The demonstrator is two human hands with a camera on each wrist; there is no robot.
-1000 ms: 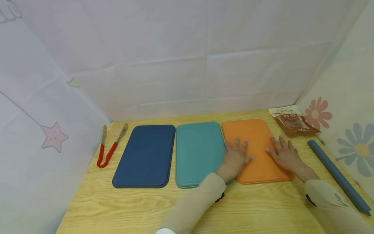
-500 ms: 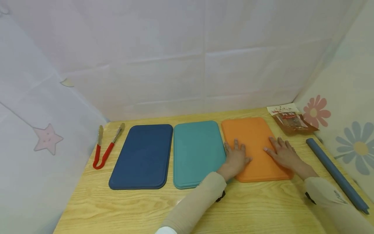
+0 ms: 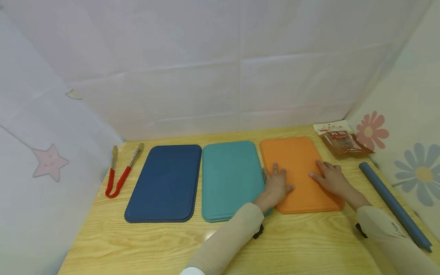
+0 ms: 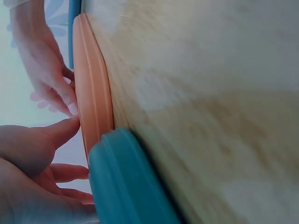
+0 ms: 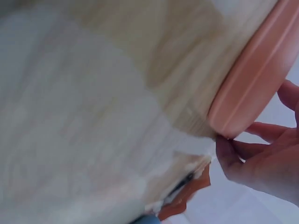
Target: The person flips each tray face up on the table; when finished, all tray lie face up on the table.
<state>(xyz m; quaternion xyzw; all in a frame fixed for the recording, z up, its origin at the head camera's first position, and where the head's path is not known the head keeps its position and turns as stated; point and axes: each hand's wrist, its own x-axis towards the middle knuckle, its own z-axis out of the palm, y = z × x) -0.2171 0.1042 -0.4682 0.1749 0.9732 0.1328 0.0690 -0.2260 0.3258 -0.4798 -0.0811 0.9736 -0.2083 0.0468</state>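
Note:
A flat orange board (image 3: 295, 152) with rounded corners and a stepped edge lies at the right of a row of three. My left hand (image 3: 275, 188) rests on its left side, fingers pointing away and thumb toward the middle. In the left wrist view, the thumb of the left hand (image 4: 28, 158) touches the orange board's top. On the board's right side rests my right hand (image 3: 332, 179), thumb on top and fingertips along the edge. The right wrist view shows a finger of the right hand (image 5: 266, 163) at the orange board's corner. Left of it lies a teal board (image 3: 232, 175).
At the left are a dark blue board (image 3: 165, 183) and red-handled tongs (image 3: 118, 183). A brown food packet (image 3: 343, 141) lies at the back right. Along the right edge of the wooden table (image 3: 144, 248) is a grey-blue rod-like roll (image 3: 395, 206). Printed white curtains stand around the table.
The head view has shifted slightly, so the objects sit a little farther left. The right hand's fingers have drawn closer together along the orange board's edge. Both hands remain on the board.

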